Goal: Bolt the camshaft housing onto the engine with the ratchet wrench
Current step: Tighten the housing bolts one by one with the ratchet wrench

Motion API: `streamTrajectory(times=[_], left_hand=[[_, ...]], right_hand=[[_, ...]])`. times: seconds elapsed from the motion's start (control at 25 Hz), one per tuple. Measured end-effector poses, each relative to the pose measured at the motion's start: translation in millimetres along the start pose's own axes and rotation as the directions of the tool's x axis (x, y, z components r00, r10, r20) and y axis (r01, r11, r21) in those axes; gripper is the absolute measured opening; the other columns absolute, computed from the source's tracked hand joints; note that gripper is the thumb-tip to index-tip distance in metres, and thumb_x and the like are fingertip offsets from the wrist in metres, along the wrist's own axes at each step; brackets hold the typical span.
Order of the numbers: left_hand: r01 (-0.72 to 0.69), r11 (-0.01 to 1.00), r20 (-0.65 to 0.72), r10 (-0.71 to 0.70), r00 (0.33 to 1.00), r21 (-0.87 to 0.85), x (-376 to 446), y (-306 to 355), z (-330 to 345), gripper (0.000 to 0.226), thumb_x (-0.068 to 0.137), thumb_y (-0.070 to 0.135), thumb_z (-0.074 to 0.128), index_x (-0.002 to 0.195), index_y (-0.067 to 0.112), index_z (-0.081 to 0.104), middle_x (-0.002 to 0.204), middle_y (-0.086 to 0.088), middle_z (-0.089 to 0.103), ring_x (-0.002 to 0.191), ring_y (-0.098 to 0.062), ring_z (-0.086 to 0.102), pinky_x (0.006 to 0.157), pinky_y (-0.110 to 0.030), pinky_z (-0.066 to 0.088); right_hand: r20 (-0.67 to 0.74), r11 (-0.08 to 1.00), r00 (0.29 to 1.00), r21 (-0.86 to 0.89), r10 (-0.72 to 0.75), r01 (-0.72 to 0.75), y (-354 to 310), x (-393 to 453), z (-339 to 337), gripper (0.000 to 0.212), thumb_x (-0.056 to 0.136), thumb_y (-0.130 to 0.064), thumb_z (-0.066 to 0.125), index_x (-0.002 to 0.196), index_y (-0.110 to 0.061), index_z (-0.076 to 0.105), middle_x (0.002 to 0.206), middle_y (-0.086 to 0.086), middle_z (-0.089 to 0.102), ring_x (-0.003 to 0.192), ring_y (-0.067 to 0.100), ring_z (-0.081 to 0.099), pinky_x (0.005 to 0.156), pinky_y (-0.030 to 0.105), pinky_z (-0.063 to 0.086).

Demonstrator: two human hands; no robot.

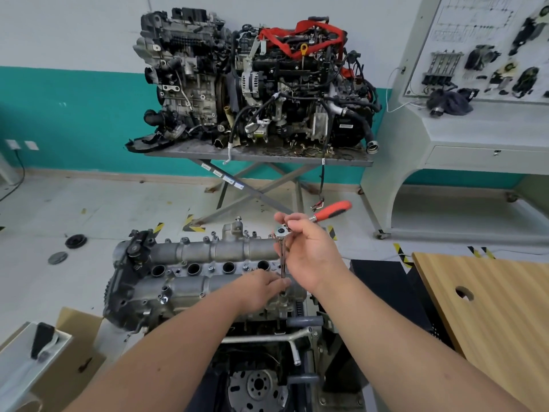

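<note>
Here the right hand [309, 248] clenches the ratchet wrench [300, 230] at its head, orange handle pointing to 2 o'clock over open floor. Its extension stands upright on the camshaft housing [208, 263], near that housing's right edge. The left hand [261, 288] pinches the extension's foot. The wooden table [490, 307] sits at 3 o'clock, well apart.

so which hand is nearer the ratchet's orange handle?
Right. The right hand grips the ratchet wrench at its silver head, just below the orange handle. The left hand sits lower, steadying the extension's base.
</note>
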State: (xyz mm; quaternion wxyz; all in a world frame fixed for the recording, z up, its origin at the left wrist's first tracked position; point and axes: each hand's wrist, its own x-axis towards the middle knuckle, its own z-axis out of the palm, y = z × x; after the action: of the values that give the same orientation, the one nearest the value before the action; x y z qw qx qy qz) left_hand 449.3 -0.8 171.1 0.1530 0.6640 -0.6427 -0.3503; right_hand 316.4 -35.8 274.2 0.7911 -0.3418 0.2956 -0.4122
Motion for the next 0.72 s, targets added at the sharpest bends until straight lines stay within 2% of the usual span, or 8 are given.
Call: streamTrajectory(times=[0.12,0.24,0.36,0.44,0.48,0.56,0.64,0.72], left_hand=[[-0.017,1.0,-0.009,0.017,1.0,0.018,0,0,-1,0.048,0.1,0.056,0.039,0.09,0.017,0.064,0.075,0.002,0.063,0.066,-0.01,0.058,0.064,-0.03,0.047],[-0.015,1.0,-0.01,0.016,1.0,0.023,1,-2,0,0.043,0.099,0.059,0.038,0.083,0.027,0.063,0.08,0.002,0.068,0.071,-0.012,0.063,0.066,-0.032,0.05],[-0.016,1.0,0.0,0.016,1.0,0.027,2,-4,2,0.04,0.094,0.053,0.041,0.086,0.021,0.064,0.085,-0.002,0.07,0.074,-0.014,0.064,0.076,-0.038,0.057],[-0.076,0.997,-0.037,0.075,0.996,-0.021,1,-4,5,0.025,0.097,0.037,0.046,0.087,0.022,0.063,0.086,0.002,0.067,0.078,-0.004,0.064,0.083,-0.032,0.057],[-0.098,0.995,-0.067,0.096,0.993,-0.036,0,-5,5,0.024,0.099,0.037,0.043,0.089,0.026,0.062,0.088,0.005,0.065,0.082,-0.001,0.064,0.083,-0.026,0.056],[-0.038,0.999,-0.067,0.037,0.997,-0.013,-2,-4,4,0.037,0.095,0.054,0.039,0.095,0.025,0.061,0.091,0.005,0.065,0.086,-0.009,0.064,0.078,-0.028,0.052],[0.051,0.999,-0.037,-0.051,0.998,-0.017,-2,-3,3,0.048,0.094,0.064,0.039,0.097,0.023,0.064,0.083,0.01,0.065,0.075,-0.008,0.06,0.065,-0.024,0.044],[0.058,0.998,-0.032,-0.058,0.998,-0.02,-1,0,3,0.046,0.097,0.063,0.039,0.092,0.025,0.066,0.085,0.01,0.066,0.071,-0.006,0.061,0.06,-0.023,0.04]], right_hand=[[0.0,0.981,0.982,-0.056,-0.187,0.187,14,-5,-7,0.025,0.1,-0.003,0.05,0.1,-0.014,0.072,0.106,-0.001,0.073,0.084,0.006,0.067,0.077,0.032,0.052],[0.122,0.788,0.912,-0.468,-0.392,0.401,25,-14,-26,0.029,0.1,-0.022,0.056,0.12,-0.04,0.067,0.131,-0.016,0.063,0.121,0.0,0.057,0.103,0.023,0.048],[0.538,0.117,0.611,-0.688,-0.58,0.716,24,-14,-36,0.037,0.097,-0.015,0.058,0.132,-0.025,0.061,0.147,0.006,0.051,0.13,0.014,0.052,0.107,0.023,0.043],[0.779,-0.287,0.447,-0.593,-0.44,0.752,13,-7,-31,0.039,0.093,-0.004,0.06,0.131,-0.009,0.064,0.142,0.018,0.054,0.124,0.033,0.056,0.101,0.041,0.049],[0.839,-0.41,0.432,-0.54,-0.331,0.735,6,-6,-26,0.038,0.093,-0.007,0.058,0.131,-0.008,0.064,0.138,0.017,0.058,0.122,0.034,0.057,0.099,0.047,0.05],[0.866,-0.569,0.486,-0.461,-0.12,0.681,-13,-5,-16,0.04,0.1,-0.026,0.046,0.136,-0.014,0.06,0.124,0.007,0.065,0.114,0.029,0.06,0.094,0.046,0.048],[0.789,-0.676,0.615,-0.45,0.006,0.584,-28,-2,0,0.04,0.105,-0.037,0.034,0.131,-0.023,0.061,0.105,0.0,0.067,0.096,0.024,0.064,0.075,0.037,0.047],[0.589,-0.648,0.808,-0.62,-0.012,0.442,-36,2,19,0.033,0.105,-0.038,0.034,0.097,-0.024,0.063,0.083,-0.003,0.064,0.08,0.025,0.065,0.056,0.029,0.038]])
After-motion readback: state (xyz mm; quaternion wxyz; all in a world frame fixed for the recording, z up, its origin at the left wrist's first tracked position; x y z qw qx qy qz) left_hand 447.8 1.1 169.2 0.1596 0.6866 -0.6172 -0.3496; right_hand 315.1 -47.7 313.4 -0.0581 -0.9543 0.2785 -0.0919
